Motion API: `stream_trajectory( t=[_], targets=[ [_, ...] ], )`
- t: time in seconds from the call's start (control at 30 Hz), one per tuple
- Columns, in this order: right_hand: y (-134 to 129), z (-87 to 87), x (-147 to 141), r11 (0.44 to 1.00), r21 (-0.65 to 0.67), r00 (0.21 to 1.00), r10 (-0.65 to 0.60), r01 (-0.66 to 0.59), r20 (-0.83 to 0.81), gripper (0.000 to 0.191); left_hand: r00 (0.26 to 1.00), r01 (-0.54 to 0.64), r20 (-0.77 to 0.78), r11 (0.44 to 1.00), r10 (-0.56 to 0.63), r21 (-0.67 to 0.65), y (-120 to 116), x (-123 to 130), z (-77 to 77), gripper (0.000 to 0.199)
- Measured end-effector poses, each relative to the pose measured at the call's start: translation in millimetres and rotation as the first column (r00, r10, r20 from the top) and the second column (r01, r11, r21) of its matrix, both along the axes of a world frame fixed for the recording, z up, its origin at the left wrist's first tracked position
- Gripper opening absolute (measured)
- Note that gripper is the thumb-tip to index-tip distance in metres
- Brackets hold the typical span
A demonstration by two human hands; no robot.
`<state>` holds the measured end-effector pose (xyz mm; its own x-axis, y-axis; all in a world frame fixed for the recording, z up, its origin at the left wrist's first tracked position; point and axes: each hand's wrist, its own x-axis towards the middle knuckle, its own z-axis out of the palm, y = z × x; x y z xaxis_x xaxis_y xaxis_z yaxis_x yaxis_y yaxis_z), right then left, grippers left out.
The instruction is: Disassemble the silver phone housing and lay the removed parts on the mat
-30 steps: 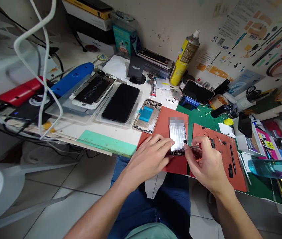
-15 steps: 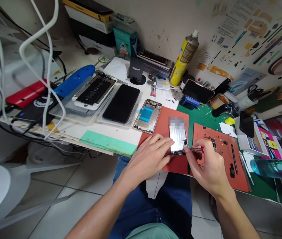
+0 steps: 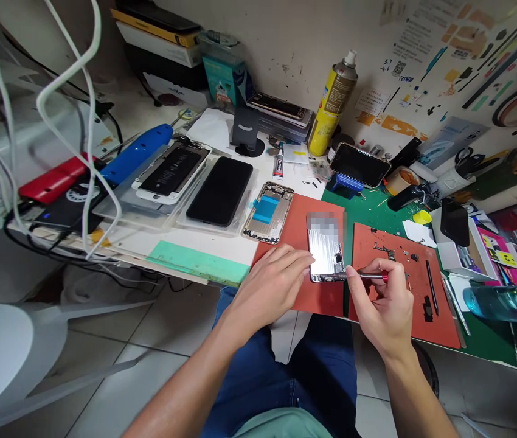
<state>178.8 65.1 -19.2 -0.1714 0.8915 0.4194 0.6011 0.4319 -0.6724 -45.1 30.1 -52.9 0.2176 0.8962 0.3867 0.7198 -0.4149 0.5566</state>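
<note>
A silver phone housing (image 3: 325,249) lies on the left red mat (image 3: 317,301), its upper part blurred out. My left hand (image 3: 274,280) rests at the housing's left edge, fingertips touching it and steadying it, with the fingers close together. In my right hand (image 3: 386,304) is a thin screwdriver (image 3: 370,275) with a red section, pinched between thumb and fingers. Its shaft points left, over the lower edge of the housing. Small phone parts (image 3: 386,250) lie on the right red mat (image 3: 441,322), beyond my right hand.
Left of the mat are a gold phone frame (image 3: 267,213), a black phone (image 3: 221,190) and an opened white phone (image 3: 174,170). Behind stand a yellow spray can (image 3: 333,103) and a phone on a blue stand (image 3: 347,185). A blue-green bottle (image 3: 507,304) lies right.
My right hand has shifted slightly right and turned, and the screwdriver now lies flatter across the housing's lower edge. My left hand has moved slightly left. The view has shifted a little.
</note>
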Motion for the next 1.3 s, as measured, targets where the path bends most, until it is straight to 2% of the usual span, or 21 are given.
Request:
stream_trajectory(
  t=[0.63,0.8,1.0,1.3],
  targets=[
    [-1.0,7.4,-3.7,0.996,0.08,0.996,0.032,-0.038,0.082,0.022,1.0,-0.014,-0.01,1.0,0.014,0.024,0.5,-0.2,0.7,0.027],
    [0.4,15.6,-5.0,0.98,0.095,0.971,0.153,-0.173,0.185,0.019,1.0,-0.01,-0.017,1.0,0.01,0.02,0.3,-0.3,-0.3,0.028],
    [4.7,23.0,-10.5,0.954,0.138,0.933,0.219,-0.267,0.287,0.014,1.0,-0.013,-0.016,1.0,0.013,0.016,0.3,-0.3,0.7,0.027],
    [6.9,27.3,-13.6,0.939,0.158,0.911,0.239,-0.305,0.336,0.015,1.0,-0.015,-0.02,1.0,0.015,0.016,-0.3,0.5,1.2,0.028]
  ],
)
